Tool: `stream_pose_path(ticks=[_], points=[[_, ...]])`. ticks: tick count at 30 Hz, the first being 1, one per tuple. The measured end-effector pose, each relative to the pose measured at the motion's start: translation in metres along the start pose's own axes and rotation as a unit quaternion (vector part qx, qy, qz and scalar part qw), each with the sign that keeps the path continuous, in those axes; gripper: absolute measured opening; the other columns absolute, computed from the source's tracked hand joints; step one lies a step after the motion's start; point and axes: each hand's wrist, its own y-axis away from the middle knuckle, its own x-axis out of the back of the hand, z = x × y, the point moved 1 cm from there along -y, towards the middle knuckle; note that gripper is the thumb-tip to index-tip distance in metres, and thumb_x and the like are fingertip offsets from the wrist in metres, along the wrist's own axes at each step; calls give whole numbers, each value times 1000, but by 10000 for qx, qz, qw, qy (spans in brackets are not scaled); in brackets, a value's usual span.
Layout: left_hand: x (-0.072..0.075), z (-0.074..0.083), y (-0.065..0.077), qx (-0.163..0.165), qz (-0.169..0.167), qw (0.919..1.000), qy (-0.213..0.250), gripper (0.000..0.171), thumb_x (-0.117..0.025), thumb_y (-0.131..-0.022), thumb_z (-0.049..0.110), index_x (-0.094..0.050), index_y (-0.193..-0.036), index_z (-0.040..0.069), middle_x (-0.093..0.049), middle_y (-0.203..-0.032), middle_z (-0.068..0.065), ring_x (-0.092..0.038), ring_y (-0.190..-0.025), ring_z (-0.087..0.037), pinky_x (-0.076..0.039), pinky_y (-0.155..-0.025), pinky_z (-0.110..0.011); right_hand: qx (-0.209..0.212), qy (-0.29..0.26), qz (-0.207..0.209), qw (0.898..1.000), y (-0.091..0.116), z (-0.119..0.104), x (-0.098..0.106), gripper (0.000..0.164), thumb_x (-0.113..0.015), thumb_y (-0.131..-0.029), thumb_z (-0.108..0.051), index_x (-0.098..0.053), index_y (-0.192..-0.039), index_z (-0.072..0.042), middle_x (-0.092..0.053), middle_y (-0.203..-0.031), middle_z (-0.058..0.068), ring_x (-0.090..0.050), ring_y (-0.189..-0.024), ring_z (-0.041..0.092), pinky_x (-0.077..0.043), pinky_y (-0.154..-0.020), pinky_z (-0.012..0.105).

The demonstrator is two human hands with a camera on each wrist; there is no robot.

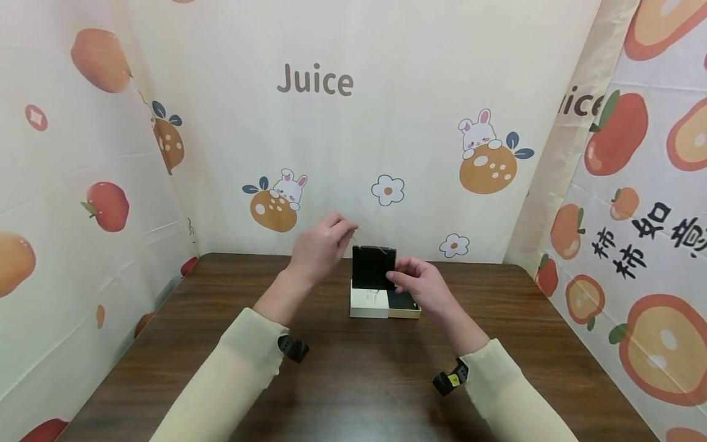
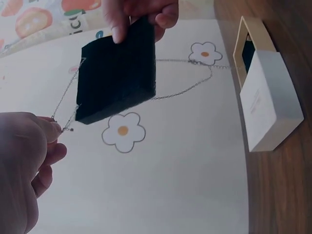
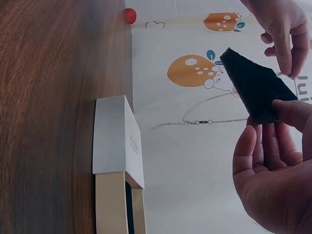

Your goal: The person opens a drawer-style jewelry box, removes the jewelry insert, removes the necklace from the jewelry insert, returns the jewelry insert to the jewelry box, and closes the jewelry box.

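A square black foam-like pad (image 1: 370, 267) is held up above the table, pinched at its right edge between the thumb and fingers of my right hand (image 1: 424, 283). A thin silver necklace (image 2: 187, 91) runs from the pad; in the left wrist view its chain shows on both sides, with one loop hanging free. My left hand (image 1: 324, 244), higher and to the left, pinches the necklace near a small bead or pendant, partly hidden by the fingertips. The chain between that hand and the pad looks taut. In the right wrist view a clasp (image 3: 204, 122) shows on the hanging part.
Just below and behind the pad, a small box stands on the brown wooden table (image 1: 348, 374). Its white sleeve (image 1: 368, 305) covers the left part; a cream tray (image 1: 404, 314) with black inside sticks out at the right. Printed curtains (image 1: 331, 135) hang behind and at both sides.
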Motion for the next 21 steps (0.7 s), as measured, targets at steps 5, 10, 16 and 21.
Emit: stream_pose_path(ticks=[5, 10, 16, 21], points=[[6, -3, -4, -3, 109, 9999, -14, 10, -79, -102, 11, -82, -110, 7, -73, -99, -7, -78, -81, -19, -65, -67, -29, 12, -49, 0, 10000, 1, 0, 0, 18, -74, -105, -15, -68, -119, -4, -68, -104, 0, -66, -98, 28, -63, -85, 29], [13, -7, -8, 86, 211, 9997, -30, 12, -78, -103, 9, -83, -114, 6, -74, -101, -8, -78, -84, -21, -65, -68, -31, 7, -90, 5, 10000, 1, 1, -1, 18, -74, -105, -13, -68, -119, -3, -67, -104, -1, -65, -97, 22, -63, -84, 27], [23, -13, -13, 232, 358, 9991, -85, 15, -79, -102, 10, -83, -116, 6, -76, -102, -10, -79, -86, -24, -68, -73, -33, 5, -7, 7, 10000, 3, 1, 0, 20, -74, -105, -14, -68, -120, -3, -67, -105, 0, -66, -93, 20, -63, -84, 28], [31, -19, -15, 408, 477, 9979, -136, 16, -80, -102, 11, -83, -116, 5, -76, -103, -11, -80, -87, -26, -68, -73, -37, -11, 30, 8, 10000, 4, 3, 0, 21, -74, -105, -15, -68, -122, -3, -67, -106, 0, -66, -91, 20, -63, -84, 26]])
